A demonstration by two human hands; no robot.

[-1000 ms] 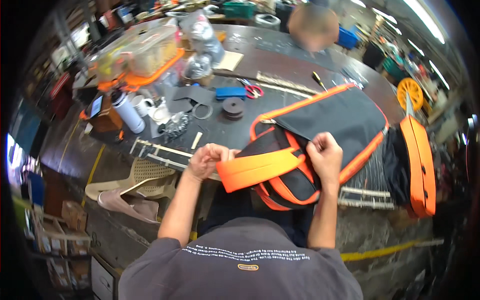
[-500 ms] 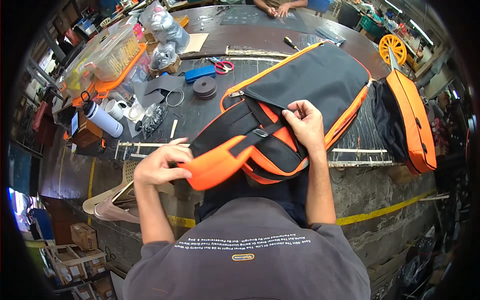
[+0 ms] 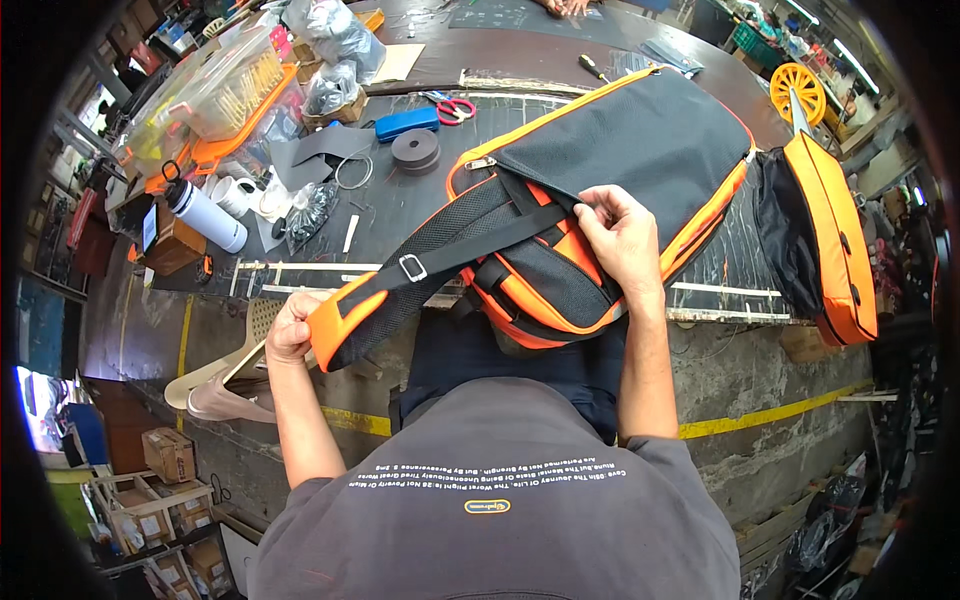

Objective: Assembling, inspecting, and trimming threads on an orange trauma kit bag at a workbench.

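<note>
Black-and-orange backpack (image 3: 640,130) lies aslant on the desk (image 3: 520,50), right of centre, its near end over the edge by the person's lap. Left hand (image 3: 290,328) grasps the orange end of a shoulder strap (image 3: 440,250), pulled out to the left; a buckle (image 3: 411,267) sits along its webbing. Right hand (image 3: 622,235) pinches the dark panel edge near the strap's upper part; fingertips partly hidden. Far left of the bag: grey roll (image 3: 416,148), blue case (image 3: 407,124), red-handled scissors (image 3: 457,111) just beside the case. Farther left, pale bottle (image 3: 206,218) near a white mug (image 3: 230,195). Yellow-handled screwdriver (image 3: 592,67) lies just beyond the bag. Second orange-and-black bag (image 3: 830,240) stands at right. Co-worker's hands (image 3: 566,6) show at the far side, cut off by the view, can't tell what they hold.
</note>
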